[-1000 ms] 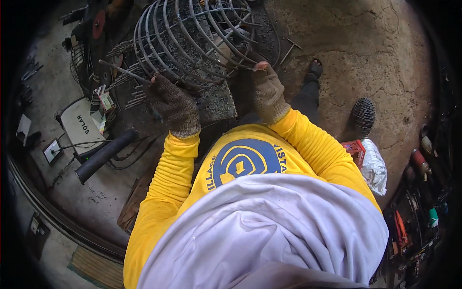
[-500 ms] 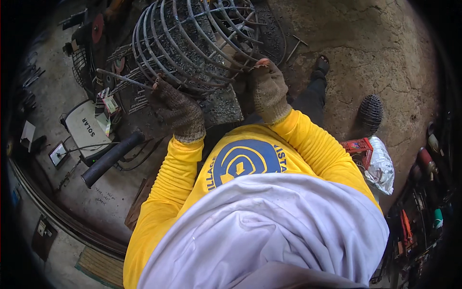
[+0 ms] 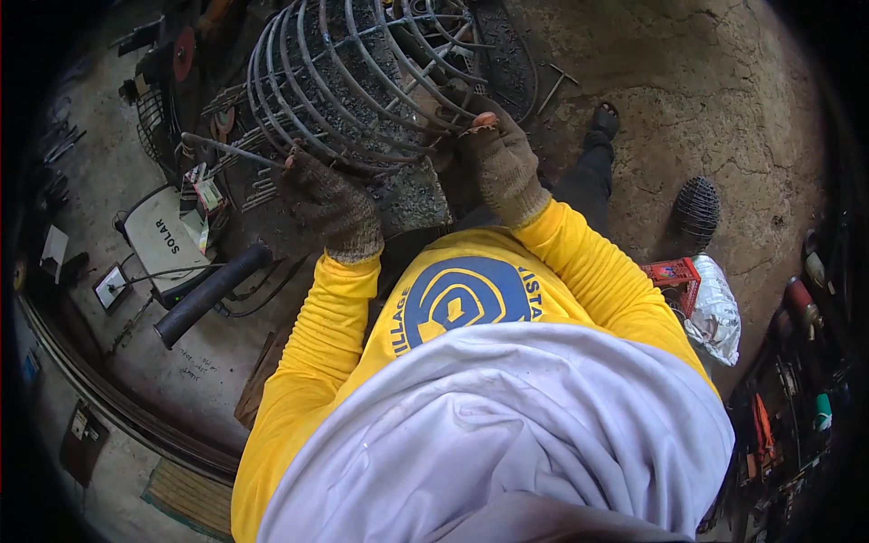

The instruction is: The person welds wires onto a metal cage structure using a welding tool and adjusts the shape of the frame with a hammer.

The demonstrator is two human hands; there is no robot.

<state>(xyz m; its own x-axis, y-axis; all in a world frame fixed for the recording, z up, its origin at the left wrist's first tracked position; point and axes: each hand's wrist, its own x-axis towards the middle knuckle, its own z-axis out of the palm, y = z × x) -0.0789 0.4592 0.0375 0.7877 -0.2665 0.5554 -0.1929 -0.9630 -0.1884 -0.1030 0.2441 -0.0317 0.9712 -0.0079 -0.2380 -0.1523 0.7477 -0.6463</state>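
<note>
A rounded cage of curved metal bars (image 3: 339, 68) rests on a dark work surface, tilted toward me. My left hand (image 3: 330, 204), in a brown knitted glove with bare fingertips, is closed at its near left edge. A grey metal rod (image 3: 231, 150) sticks out leftward from these fingers; whether it joins the cage is hidden. Gloved likewise, my right hand (image 3: 507, 163) grips the bars at the near right edge, thumb on top. Dark grit and a flat grey plate (image 3: 416, 204) show beneath the cage.
At left are a pale machine (image 3: 158, 231) with cables, a dark pipe (image 3: 213, 294), small boxes (image 3: 201, 195) and a red disc (image 3: 184, 52). A T-shaped rod (image 3: 557, 86) lies on the floor. Right are a red basket (image 3: 674, 279), a white bag (image 3: 715, 312) and assorted tools (image 3: 797, 389).
The cage has shifted slightly left, its crossbar tilting a little. My right hand has moved slightly with it, while my left hand stays nearly in place.
</note>
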